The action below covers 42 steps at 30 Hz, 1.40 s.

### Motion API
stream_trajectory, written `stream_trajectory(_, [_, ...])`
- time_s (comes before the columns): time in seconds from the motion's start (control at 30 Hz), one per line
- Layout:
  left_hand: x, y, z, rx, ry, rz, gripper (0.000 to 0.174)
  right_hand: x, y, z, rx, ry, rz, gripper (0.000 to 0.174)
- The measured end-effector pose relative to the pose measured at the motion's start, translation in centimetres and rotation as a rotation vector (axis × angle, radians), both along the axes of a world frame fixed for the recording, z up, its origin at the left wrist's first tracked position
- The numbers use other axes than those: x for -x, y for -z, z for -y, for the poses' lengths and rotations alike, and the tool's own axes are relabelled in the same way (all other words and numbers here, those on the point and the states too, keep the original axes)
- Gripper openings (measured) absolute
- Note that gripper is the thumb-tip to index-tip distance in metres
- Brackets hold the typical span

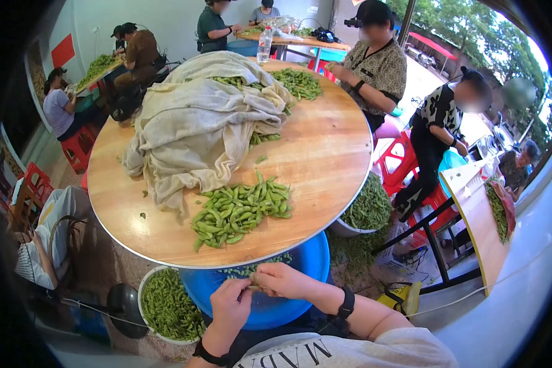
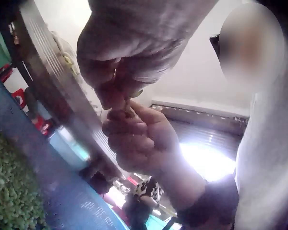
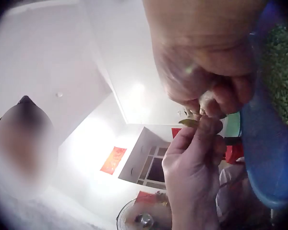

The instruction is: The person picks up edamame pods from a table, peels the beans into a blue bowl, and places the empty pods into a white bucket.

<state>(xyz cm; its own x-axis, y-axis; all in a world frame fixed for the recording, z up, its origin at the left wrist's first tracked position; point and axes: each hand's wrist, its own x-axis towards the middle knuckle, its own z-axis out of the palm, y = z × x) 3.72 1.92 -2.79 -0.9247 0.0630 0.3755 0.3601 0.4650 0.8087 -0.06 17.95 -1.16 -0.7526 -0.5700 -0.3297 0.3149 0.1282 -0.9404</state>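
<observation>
Fingertips meet over a slim green pod [image 3: 188,123] above a smooth blue plastic tub [image 1: 317,254], the left grip [image 1: 230,305] and right grip [image 1: 286,281] both pinched on it with fingers curled. Behind the tub, a round desk [image 1: 325,141] of glossy, pale-grained wood carries a loose heap of plump, curved pods [image 1: 242,211] and a mound draped in rumpled, off-white cloth [image 1: 190,126], its folds soft and deep. A second tub [image 1: 147,285], white-rimmed and round, brims with pods beside the blue one. The head view alone takes in the desk and the cloth; there, the pod is barely visible between the hands. The right wrist view shows its greenish tip jutting from the fingers, plus a wire-caged fan [image 3: 144,219] and small, pale-green beans [image 3: 281,76] in the tub.
</observation>
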Motion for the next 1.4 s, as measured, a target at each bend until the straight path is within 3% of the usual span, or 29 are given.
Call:
stream_trajectory(0.07, [-0.1, 0.8, 0.2, -0.076, 0.002, 0.094, 0.009, -0.2, 0.2, 0.2, -0.015, 0.035, -0.133, 0.024])
stream_trajectory(0.17, [-0.5, 0.8, -0.9, -0.456, -0.038, 0.469, 0.007, -0.8, 0.7, 0.3, -0.074, 0.111, -0.303, 0.024])
stream_trajectory(0.23, [-0.8, 1.5, -1.5, -0.606, -0.029, 0.546, 0.005, -1.6, 1.1, 0.3, -0.158, 0.186, -0.38, 0.024])
stream_trajectory(0.27, [-0.7, 1.8, -1.6, -0.68, -0.024, 0.582, 0.005, -1.8, 1.2, 0.3, -0.16, 0.191, -0.373, 0.024])
stream_trajectory(0.3, [-0.6, 1.8, -1.5, -0.936, 0.021, 0.714, 0.005, -2.1, 1.4, 0.2, -0.163, 0.196, -0.365, 0.024])
stream_trajectory(0.4, [-0.3, 2.5, -1.4, -1.132, 0.009, 0.915, 0.006, -2.5, 1.8, -0.7, -0.24, 0.12, -0.459, 0.023])
stream_trajectory(0.5, [-0.4, 3.1, -1.5, -1.061, -0.003, 0.948, 0.006, -1.7, 2.2, -2.0, -0.211, 0.013, -0.351, 0.023])
stream_trajectory(0.6, [-0.1, 3.1, -1.9, -1.047, 0.036, 0.937, 0.005, -1.2, 2.4, -2.7, -0.248, 0.08, -0.446, 0.025])
stream_trajectory(0.7, [0.6, 2.8, -2.4, -1.052, 0.077, 0.938, 0.007, 0.0, 1.8, -3.4, -0.152, 0.033, -0.228, 0.024])
stream_trajectory(0.77, [0.9, 1.8, -2.8, -1.095, 0.029, 1.02, 0.009, 0.5, 2.6, -3.9, -0.071, 0.057, -0.313, 0.025])
stream_trajectory(0.87, [1.3, 1.7, -3.1, -0.851, 0.103, 0.977, 0.014, 0.6, 4.6, -4.3, -0.01, 0.109, -0.273, 0.018])
stream_trajectory(0.93, [1.6, 2.0, -3.2, -0.708, 0.08, 0.995, 0.017, 0.3, 4.4, -4.3, -0.091, 0.157, -0.288, 0.013])
stream_trajectory(1.0, [1.6, 2.9, -3.0, -0.461, 0.057, 0.854, 0.017, 0.1, 5.9, -4.7, -0.19, 0.17, -0.293, 0.019])
stream_trajectory(1.07, [1.6, 3.0, -2.8, -0.523, 0.066, 0.908, 0.014, 0.2, 7.2, -5.2, -0.435, 0.266, -0.609, 0.02])
stream_trajectory(1.17, [1.3, 3.7, -2.7, -0.356, 0.127, 0.904, 0.012, 0.5, 4.5, -4.6, -0.233, 0.271, -0.489, 0.019])
stream_trajectory(1.27, [1.0, 2.9, -3.0, -0.195, 0.154, 0.923, 0.009, 1.2, 3.6, -3.2, -0.164, 0.103, -0.382, 0.016])
stream_trajectory(1.33, [1.2, 2.3, -2.9, -0.113, 0.155, 0.898, 0.009, 1.0, 4.5, -2.5, -0.149, 0.134, -0.346, 0.017])
stream_trajectory(1.4, [0.6, 2.5, -3.0, -0.026, 0.044, 0.601, 0.01, 0.8, 4.5, -2.2, -0.141, 0.213, -0.204, 0.021])
